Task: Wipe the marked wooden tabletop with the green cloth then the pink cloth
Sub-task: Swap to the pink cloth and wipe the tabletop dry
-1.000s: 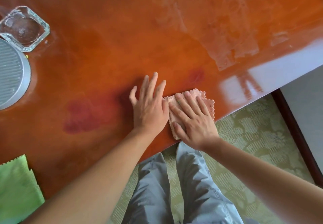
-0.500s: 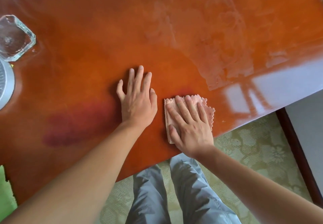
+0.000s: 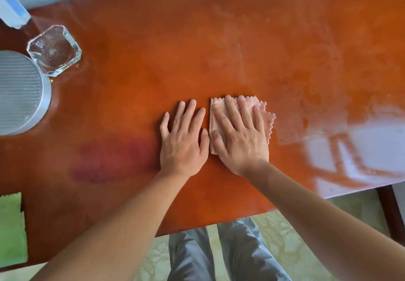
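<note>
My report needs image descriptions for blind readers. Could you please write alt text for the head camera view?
The right hand presses a folded pink cloth flat on a glossy wooden tabletop; the left hand rests flat beside it. A green cloth lies at the near left edge.

Two bare forearms, no sleeves visible up to the lower frame edge. Left hand (image 3: 183,142): no rings, no watch, no wristband; nails short and unpainted; knuckles and tendons faintly raised across the back. Right hand (image 3: 240,142): likewise unadorned, nails short, bare wrist. Grey trousers (image 3: 221,256) below the forearms: light bluish-grey fabric, soft creases running lengthwise, both legs visible side by side with a narrow gap between them, cut off by the lower frame edge. Footwear, upper arms and torso outside the view.
</note>
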Demonstrator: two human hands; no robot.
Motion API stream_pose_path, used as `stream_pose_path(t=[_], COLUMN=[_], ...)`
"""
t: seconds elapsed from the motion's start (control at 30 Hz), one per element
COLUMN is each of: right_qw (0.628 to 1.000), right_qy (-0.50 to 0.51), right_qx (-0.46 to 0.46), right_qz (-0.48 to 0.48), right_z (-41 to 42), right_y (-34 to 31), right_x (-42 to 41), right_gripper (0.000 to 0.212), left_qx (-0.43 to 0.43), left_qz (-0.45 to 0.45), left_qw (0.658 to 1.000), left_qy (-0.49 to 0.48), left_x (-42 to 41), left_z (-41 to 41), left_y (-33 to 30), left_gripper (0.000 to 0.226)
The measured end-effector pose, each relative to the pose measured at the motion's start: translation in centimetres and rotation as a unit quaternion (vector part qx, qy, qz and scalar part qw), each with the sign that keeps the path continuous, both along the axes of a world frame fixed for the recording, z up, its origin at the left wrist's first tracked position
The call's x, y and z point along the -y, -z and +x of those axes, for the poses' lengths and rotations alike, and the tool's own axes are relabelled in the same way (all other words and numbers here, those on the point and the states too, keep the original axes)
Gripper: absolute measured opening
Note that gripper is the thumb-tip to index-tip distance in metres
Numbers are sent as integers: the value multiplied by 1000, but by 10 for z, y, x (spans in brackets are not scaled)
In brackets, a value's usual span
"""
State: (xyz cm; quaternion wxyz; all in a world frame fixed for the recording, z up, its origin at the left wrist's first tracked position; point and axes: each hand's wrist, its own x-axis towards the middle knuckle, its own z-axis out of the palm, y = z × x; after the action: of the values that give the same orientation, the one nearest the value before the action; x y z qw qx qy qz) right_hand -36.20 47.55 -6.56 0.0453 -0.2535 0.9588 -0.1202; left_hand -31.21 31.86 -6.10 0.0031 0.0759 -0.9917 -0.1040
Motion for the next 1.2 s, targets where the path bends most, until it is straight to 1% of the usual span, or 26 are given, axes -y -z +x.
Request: stream_pose_path(t=[0.13, 0.4, 0.53, 0.67, 0.8, 0.93, 1.07, 1.2], right_qw=[1000, 999, 999, 1000, 999, 999, 998, 997], right_qy=[-17, -36, -31, -19, -21, -10, -24, -44], right_qx=[-11, 5, 20, 10, 24, 35, 38, 32], right_qz=[2, 8, 13, 8, 2, 7, 34, 53], right_z=[6, 35, 32, 31, 12, -24, -63, -69], right_y=[2, 0, -2, -2, -4, -5, -7, -8], right_x=[-6, -20, -15, -15, -4, 20, 40, 42], right_gripper=[61, 61, 62, 64, 62, 62, 65, 66], left_qx=[-4, -20, -28, -15, 0, -13, -18, -24], left_qz=[-2, 4, 8, 12, 11, 14, 12, 9], left_qw=[1000, 1000, 1000, 1000, 1000, 1000, 1000, 1000], left_qy=[1, -5, -8, -7, -7, -3, -13, -9], left_x=[-1, 0, 1, 1, 1, 1, 1, 2], left_z=[0, 0, 0, 0, 0, 0, -1, 0], left_y=[-1, 0, 2, 1, -1, 0, 1, 4], left_gripper=[52, 51, 50, 51, 51, 50, 53, 53])
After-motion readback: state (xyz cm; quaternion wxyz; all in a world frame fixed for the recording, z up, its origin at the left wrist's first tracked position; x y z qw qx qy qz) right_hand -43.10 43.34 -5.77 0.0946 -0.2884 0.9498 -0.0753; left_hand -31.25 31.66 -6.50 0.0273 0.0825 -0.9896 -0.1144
